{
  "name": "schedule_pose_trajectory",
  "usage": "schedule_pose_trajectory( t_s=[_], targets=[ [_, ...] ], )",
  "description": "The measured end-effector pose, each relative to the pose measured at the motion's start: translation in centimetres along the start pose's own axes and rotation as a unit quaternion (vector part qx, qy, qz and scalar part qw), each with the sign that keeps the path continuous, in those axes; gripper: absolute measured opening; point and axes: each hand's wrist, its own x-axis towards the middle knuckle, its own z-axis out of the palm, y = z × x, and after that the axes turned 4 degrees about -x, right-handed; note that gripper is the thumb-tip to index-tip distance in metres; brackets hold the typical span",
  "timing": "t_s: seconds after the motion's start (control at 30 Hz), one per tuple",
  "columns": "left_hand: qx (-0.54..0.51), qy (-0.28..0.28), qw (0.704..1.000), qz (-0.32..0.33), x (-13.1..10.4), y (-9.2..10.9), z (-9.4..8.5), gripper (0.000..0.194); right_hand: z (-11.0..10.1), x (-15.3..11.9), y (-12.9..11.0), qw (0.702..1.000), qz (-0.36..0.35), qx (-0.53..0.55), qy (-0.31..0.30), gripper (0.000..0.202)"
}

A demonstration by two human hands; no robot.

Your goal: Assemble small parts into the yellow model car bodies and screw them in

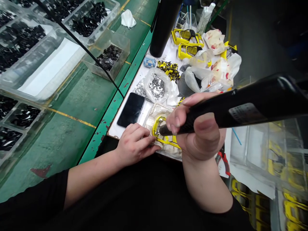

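Observation:
My right hand [199,128] is wrapped round a black electric screwdriver [250,102], which slants down to the left. Its tapered nose meets a round metal-fitted opening in a yellow plastic frame [166,141]. The bit itself cannot be made out. My left hand [137,142] has its fingers bent together at the frame's left edge, gripping it. Beneath the frame lies a worn whitish pad [152,117]. My right hand hides part of the frame's right side.
A black phone [131,110] lies beside an open bag of small metal pieces [157,86]. Farther back are yellow-black clips [169,69], yellow housings [189,51] and a black cylinder [165,29]. Red-handled pliers [225,162] lie at right. Bins of black parts [90,19] stand left.

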Motion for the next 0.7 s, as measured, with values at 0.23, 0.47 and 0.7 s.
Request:
schedule_pose_trajectory(
  t_s=[0.23,0.47,0.7],
  targets=[
    [-0.001,0.008,1.0,0.012,0.1,0.0,0.1,0.033,-0.2,0.2,0.7,0.999,-0.027,0.012,-0.026,0.035],
    [0.016,-0.002,1.0,0.009,0.2,0.0,0.2,0.032,-0.1,0.3,1.0,0.998,-0.015,0.02,-0.057,0.028],
    [0.05,-0.014,0.999,0.011,0.4,0.4,0.2,0.024,0.2,1.3,1.2,0.992,0.013,0.021,-0.124,0.039]
  ],
)
